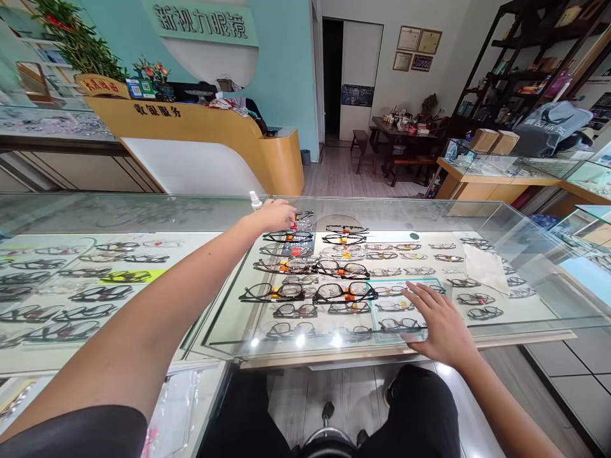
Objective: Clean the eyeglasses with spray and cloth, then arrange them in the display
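Observation:
Near the far edge of the glass counter, my left hand (275, 215) reaches out with its fingers bent together at a pair of dark-rimmed eyeglasses (304, 216); part of the frame is hidden by the fingers. Just behind that wrist stands a white spray bottle (255, 201). Two columns of eyeglasses lie on the counter top, among them a black pair (344, 292) at the front and another black pair (289, 236) close to my left hand. My right hand (442, 326) is spread over the counter's near side, fingers apart, holding nothing.
Inside the glass display counter (539, 318) are rows of more eyeglasses. A white cloth (485, 268) lies toward its right. Beyond stand a wooden reception desk (281, 159), a dark table (405, 127) with benches, and further glass cases. A stool base shows between my legs.

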The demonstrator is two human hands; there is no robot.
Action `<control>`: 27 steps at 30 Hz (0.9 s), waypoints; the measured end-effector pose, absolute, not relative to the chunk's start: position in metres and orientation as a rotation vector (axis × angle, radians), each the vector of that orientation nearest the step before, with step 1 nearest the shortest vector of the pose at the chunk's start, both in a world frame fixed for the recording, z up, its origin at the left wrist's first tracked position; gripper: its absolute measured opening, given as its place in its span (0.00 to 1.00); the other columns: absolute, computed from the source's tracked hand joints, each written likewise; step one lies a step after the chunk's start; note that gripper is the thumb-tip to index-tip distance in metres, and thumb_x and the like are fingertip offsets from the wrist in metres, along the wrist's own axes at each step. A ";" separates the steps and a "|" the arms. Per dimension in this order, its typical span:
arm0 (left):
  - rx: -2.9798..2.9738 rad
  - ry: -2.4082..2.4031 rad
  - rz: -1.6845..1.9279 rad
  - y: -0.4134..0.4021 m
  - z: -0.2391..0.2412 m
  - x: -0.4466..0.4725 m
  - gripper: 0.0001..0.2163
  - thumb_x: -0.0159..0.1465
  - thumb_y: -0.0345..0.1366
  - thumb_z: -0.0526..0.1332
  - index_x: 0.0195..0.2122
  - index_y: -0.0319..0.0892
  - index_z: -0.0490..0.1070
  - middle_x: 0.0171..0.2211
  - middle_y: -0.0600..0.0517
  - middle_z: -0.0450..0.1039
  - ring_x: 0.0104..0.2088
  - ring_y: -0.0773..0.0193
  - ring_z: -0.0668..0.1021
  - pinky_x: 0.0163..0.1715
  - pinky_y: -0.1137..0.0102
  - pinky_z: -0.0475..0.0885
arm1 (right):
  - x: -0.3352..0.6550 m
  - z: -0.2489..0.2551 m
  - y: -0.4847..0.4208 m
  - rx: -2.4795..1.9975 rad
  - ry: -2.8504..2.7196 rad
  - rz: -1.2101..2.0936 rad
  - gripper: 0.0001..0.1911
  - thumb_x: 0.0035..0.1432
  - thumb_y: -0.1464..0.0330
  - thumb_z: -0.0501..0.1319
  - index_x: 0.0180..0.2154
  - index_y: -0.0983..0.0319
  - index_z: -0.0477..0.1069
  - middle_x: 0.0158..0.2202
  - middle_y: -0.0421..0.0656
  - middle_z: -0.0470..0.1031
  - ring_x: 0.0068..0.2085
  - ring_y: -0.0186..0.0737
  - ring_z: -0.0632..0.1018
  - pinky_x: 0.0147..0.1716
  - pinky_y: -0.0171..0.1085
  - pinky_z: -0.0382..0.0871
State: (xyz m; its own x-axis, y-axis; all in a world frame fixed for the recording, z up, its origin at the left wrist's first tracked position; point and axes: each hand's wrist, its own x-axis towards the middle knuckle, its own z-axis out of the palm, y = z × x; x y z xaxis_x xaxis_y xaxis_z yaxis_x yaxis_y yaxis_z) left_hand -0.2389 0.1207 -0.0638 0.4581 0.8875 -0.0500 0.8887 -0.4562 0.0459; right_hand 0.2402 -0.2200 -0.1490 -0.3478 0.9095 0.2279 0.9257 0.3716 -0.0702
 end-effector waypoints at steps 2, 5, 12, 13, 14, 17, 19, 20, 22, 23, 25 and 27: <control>2.650 1.607 -0.041 0.117 -0.062 -0.238 0.13 0.67 0.44 0.63 0.40 0.49 0.88 0.72 0.48 0.76 0.77 0.36 0.64 0.73 0.46 0.56 | 0.240 -0.149 -0.220 -1.637 -2.401 -0.103 0.46 0.62 0.54 0.68 0.77 0.54 0.62 0.80 0.48 0.66 0.76 0.67 0.70 0.71 0.63 0.69; 2.680 1.614 -0.043 0.112 -0.058 -0.237 0.15 0.68 0.45 0.61 0.43 0.50 0.88 0.73 0.49 0.75 0.77 0.39 0.64 0.73 0.48 0.56 | 0.239 -0.148 -0.220 -1.636 -2.400 -0.101 0.45 0.61 0.55 0.69 0.77 0.55 0.63 0.80 0.48 0.66 0.76 0.66 0.70 0.71 0.63 0.69; 2.710 1.673 -0.043 0.098 -0.057 -0.235 0.16 0.68 0.42 0.60 0.45 0.47 0.89 0.71 0.46 0.77 0.74 0.41 0.67 0.71 0.49 0.59 | 0.238 -0.149 -0.219 -1.647 -2.392 -0.093 0.44 0.61 0.55 0.69 0.76 0.56 0.65 0.80 0.49 0.65 0.76 0.65 0.70 0.71 0.61 0.68; 2.716 1.680 -0.035 0.094 -0.057 -0.234 0.17 0.69 0.41 0.60 0.46 0.46 0.89 0.71 0.45 0.77 0.73 0.42 0.68 0.70 0.50 0.60 | 0.237 -0.150 -0.219 -1.649 -2.389 -0.091 0.44 0.61 0.55 0.69 0.76 0.56 0.66 0.80 0.50 0.66 0.76 0.66 0.71 0.71 0.62 0.68; 2.720 1.688 -0.027 0.091 -0.056 -0.233 0.17 0.69 0.41 0.60 0.46 0.45 0.89 0.70 0.44 0.78 0.73 0.43 0.69 0.70 0.51 0.60 | 0.237 -0.150 -0.218 -1.652 -2.386 -0.087 0.44 0.60 0.55 0.69 0.75 0.56 0.66 0.80 0.50 0.66 0.76 0.66 0.71 0.71 0.62 0.68; 2.727 1.708 0.011 0.074 -0.045 -0.224 0.17 0.70 0.41 0.60 0.49 0.42 0.88 0.68 0.41 0.79 0.70 0.42 0.71 0.68 0.50 0.62 | 0.237 -0.149 -0.218 -1.666 -2.380 -0.070 0.45 0.59 0.55 0.71 0.75 0.56 0.67 0.80 0.49 0.66 0.76 0.67 0.70 0.71 0.62 0.68; 2.735 1.716 0.064 0.053 -0.030 -0.219 0.19 0.71 0.42 0.58 0.53 0.41 0.86 0.68 0.40 0.78 0.69 0.42 0.71 0.68 0.50 0.63 | 0.236 -0.148 -0.218 -1.689 -2.380 -0.057 0.46 0.59 0.54 0.71 0.76 0.56 0.67 0.80 0.49 0.65 0.77 0.67 0.69 0.72 0.62 0.67; 2.740 1.716 0.097 0.037 -0.021 -0.219 0.20 0.73 0.43 0.57 0.55 0.42 0.85 0.68 0.40 0.79 0.69 0.43 0.72 0.67 0.50 0.63 | 0.236 -0.147 -0.218 -1.702 -2.379 -0.051 0.46 0.59 0.54 0.70 0.76 0.56 0.67 0.80 0.49 0.65 0.77 0.67 0.69 0.72 0.62 0.67; 2.756 1.699 0.166 -0.006 -0.001 -0.228 0.23 0.75 0.47 0.53 0.57 0.44 0.83 0.63 0.43 0.82 0.65 0.46 0.76 0.66 0.52 0.65 | 0.235 -0.146 -0.218 -1.718 -2.378 -0.045 0.45 0.60 0.54 0.70 0.76 0.56 0.67 0.80 0.49 0.65 0.77 0.67 0.69 0.71 0.62 0.67; 2.760 1.695 0.200 -0.034 0.007 -0.238 0.23 0.76 0.49 0.51 0.55 0.44 0.83 0.57 0.44 0.84 0.60 0.48 0.78 0.63 0.53 0.67 | 0.235 -0.146 -0.218 -1.717 -2.379 -0.045 0.45 0.60 0.54 0.70 0.76 0.56 0.67 0.80 0.49 0.65 0.77 0.67 0.69 0.71 0.62 0.67; 2.736 1.711 0.252 -0.101 0.017 -0.271 0.25 0.76 0.53 0.50 0.48 0.46 0.83 0.46 0.47 0.85 0.49 0.51 0.81 0.56 0.56 0.71 | 0.234 -0.147 -0.217 -1.708 -2.382 -0.050 0.45 0.60 0.54 0.70 0.76 0.56 0.67 0.80 0.49 0.65 0.77 0.67 0.69 0.71 0.62 0.67; 2.599 1.874 0.390 -0.172 0.018 -0.315 0.26 0.74 0.61 0.52 0.42 0.48 0.83 0.43 0.51 0.85 0.46 0.52 0.82 0.53 0.57 0.75 | 0.234 -0.149 -0.217 -1.706 -2.380 -0.056 0.46 0.60 0.55 0.70 0.76 0.56 0.66 0.80 0.49 0.65 0.77 0.67 0.69 0.72 0.63 0.67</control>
State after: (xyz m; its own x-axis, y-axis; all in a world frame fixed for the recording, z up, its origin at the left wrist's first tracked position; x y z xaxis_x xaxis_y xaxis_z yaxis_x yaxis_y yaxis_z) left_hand -0.3145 -0.1715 0.0183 0.2983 0.9227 0.2444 0.9435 -0.3237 0.0705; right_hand 0.2342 -0.2174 -0.1489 -0.3064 0.9321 0.1934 0.9402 0.3281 -0.0919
